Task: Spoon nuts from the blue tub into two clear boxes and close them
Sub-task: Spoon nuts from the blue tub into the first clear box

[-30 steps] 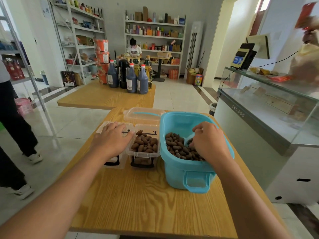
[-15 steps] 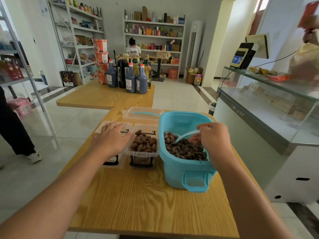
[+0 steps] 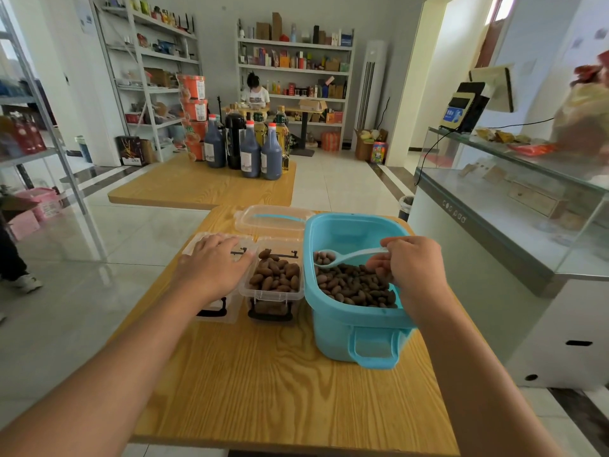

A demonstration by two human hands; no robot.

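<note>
Spoon [image 3: 342, 257] now lifted clear of nut pile w/ load, vs dug in 1 s ago. R hand [image 3: 413, 268] pinching handle over blue tub [image 3: 359, 328]. L hand [image 3: 216, 263] flat on closed box [image 3: 211, 311]. Open box [image 3: 273, 291] nr full; next scoop likely tops it.

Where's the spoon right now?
In the head view, the spoon is held by the right hand over the blue tub, its loaded bowl toward the open clear box.
</note>
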